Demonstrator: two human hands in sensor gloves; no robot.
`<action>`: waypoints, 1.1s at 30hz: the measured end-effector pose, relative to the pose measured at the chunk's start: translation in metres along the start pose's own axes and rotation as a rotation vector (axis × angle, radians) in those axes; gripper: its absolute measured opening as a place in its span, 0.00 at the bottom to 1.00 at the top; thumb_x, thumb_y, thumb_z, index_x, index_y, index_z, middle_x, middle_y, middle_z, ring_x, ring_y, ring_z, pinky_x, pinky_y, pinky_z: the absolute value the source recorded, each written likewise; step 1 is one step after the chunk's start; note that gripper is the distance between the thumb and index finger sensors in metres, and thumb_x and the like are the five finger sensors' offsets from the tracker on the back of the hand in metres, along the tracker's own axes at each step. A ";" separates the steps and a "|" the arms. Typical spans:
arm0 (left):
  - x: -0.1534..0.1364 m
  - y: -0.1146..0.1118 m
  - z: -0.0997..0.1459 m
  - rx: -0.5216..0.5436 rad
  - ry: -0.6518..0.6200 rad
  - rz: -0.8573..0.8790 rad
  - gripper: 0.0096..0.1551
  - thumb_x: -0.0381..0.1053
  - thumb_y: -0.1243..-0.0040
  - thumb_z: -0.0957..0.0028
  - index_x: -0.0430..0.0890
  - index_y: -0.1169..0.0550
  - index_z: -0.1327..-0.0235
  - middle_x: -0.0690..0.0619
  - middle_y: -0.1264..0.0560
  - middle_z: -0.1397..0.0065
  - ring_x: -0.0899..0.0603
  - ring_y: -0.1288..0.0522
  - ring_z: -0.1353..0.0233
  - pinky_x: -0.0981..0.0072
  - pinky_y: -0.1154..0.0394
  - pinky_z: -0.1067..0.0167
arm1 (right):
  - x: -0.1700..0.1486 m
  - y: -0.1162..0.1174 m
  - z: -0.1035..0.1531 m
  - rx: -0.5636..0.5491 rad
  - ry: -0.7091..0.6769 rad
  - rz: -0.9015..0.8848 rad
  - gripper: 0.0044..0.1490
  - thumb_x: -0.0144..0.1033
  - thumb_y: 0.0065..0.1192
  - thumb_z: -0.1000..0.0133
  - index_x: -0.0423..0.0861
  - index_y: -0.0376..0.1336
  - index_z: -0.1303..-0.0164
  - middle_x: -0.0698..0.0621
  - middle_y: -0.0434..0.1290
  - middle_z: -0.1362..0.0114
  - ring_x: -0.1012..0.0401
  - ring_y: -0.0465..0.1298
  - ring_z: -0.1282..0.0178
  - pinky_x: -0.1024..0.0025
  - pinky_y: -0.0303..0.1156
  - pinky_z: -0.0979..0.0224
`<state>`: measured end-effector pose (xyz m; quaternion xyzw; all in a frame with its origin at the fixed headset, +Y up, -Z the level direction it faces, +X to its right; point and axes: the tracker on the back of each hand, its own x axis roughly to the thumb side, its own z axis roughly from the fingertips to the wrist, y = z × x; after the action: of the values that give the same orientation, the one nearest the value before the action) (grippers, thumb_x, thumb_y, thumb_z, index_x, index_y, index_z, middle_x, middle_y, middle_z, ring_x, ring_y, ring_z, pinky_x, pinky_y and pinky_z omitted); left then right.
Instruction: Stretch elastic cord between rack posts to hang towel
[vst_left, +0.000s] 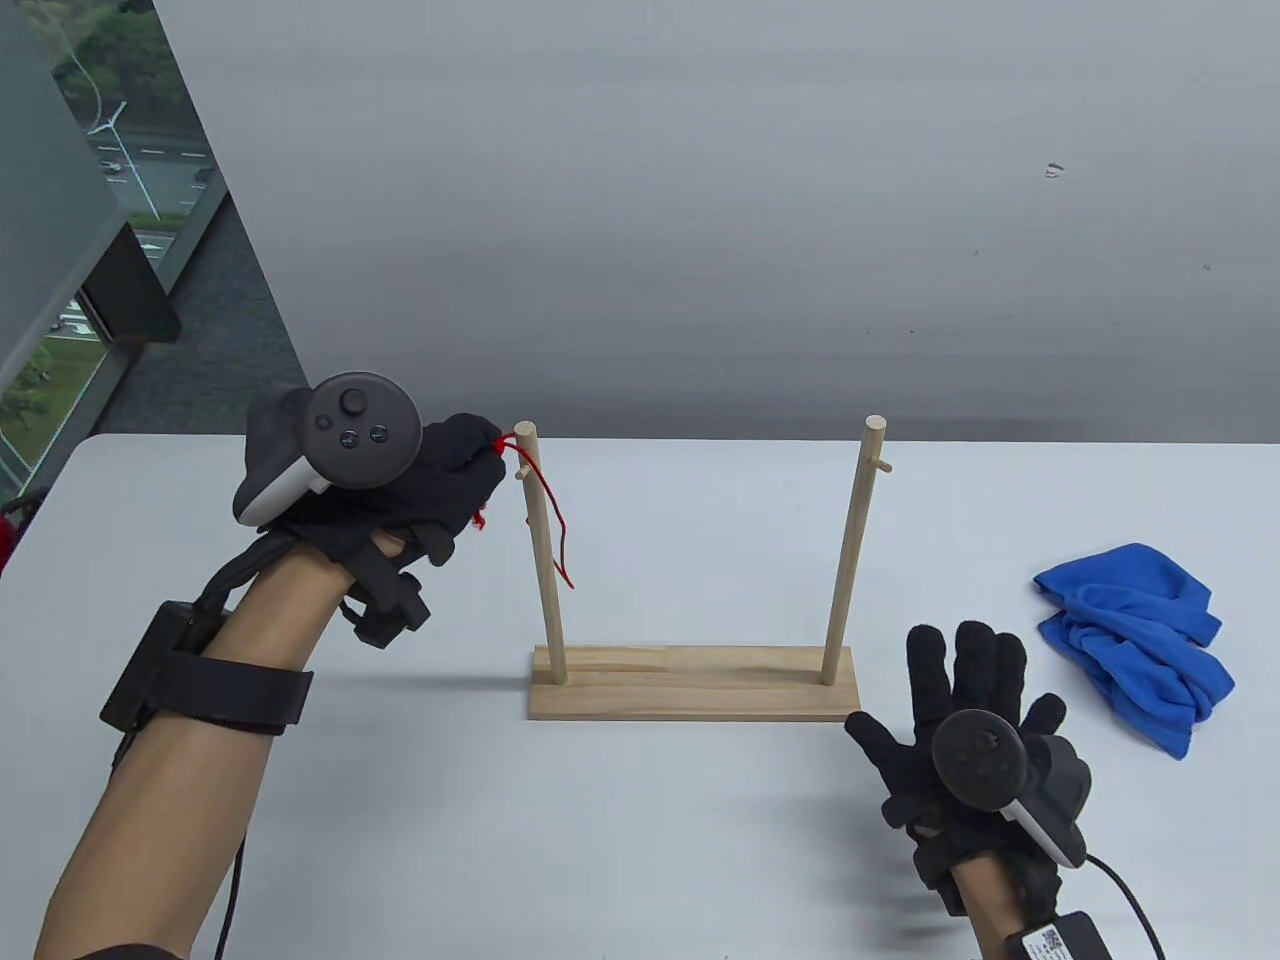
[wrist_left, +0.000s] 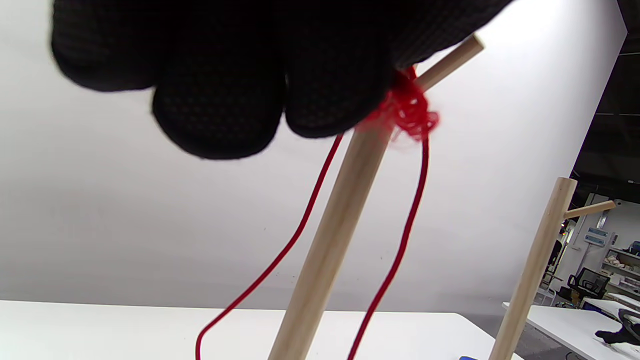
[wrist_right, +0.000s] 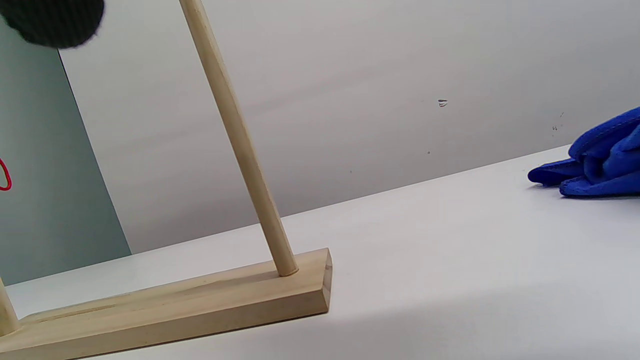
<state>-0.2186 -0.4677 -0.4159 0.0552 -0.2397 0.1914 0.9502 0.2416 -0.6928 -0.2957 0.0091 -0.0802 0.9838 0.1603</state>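
Observation:
A wooden rack stands mid-table on a flat base (vst_left: 690, 685) with a left post (vst_left: 540, 560) and a right post (vst_left: 852, 560), each with a small side peg. My left hand (vst_left: 455, 480) pinches a red elastic cord (vst_left: 548, 500) at the top of the left post, by its peg. In the left wrist view the cord's knot (wrist_left: 407, 107) sits against the post (wrist_left: 335, 235), and two strands hang down. My right hand (vst_left: 960, 700) rests flat on the table, fingers spread, by the base's right end, holding nothing. A blue towel (vst_left: 1135, 640) lies crumpled to the right.
The white table (vst_left: 640, 860) runs to a grey wall behind the rack. A window and dark floor lie off the table's left edge. The right wrist view shows the base's end (wrist_right: 300, 290) and the towel (wrist_right: 600, 160).

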 end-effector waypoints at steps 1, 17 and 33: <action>0.000 -0.001 0.000 0.002 0.002 0.002 0.24 0.57 0.39 0.50 0.45 0.20 0.46 0.62 0.13 0.69 0.44 0.11 0.63 0.51 0.16 0.59 | 0.000 0.000 0.000 0.000 0.000 0.000 0.61 0.78 0.48 0.50 0.58 0.26 0.23 0.45 0.20 0.20 0.40 0.26 0.18 0.22 0.27 0.36; -0.055 -0.052 0.051 0.154 0.051 0.468 0.40 0.70 0.44 0.50 0.49 0.28 0.28 0.49 0.19 0.34 0.33 0.21 0.35 0.33 0.29 0.35 | 0.005 0.006 0.000 0.031 -0.021 -0.002 0.61 0.78 0.47 0.50 0.58 0.26 0.23 0.45 0.20 0.20 0.40 0.26 0.18 0.22 0.27 0.36; -0.100 -0.164 0.075 0.072 0.221 0.549 0.50 0.66 0.29 0.57 0.47 0.33 0.24 0.45 0.30 0.19 0.32 0.30 0.21 0.28 0.42 0.27 | 0.010 0.014 -0.002 0.060 -0.042 -0.008 0.61 0.78 0.47 0.50 0.58 0.26 0.23 0.45 0.21 0.20 0.40 0.27 0.17 0.23 0.27 0.35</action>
<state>-0.2680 -0.6675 -0.3997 0.0006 -0.1337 0.4545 0.8807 0.2275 -0.7028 -0.2994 0.0351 -0.0539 0.9846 0.1623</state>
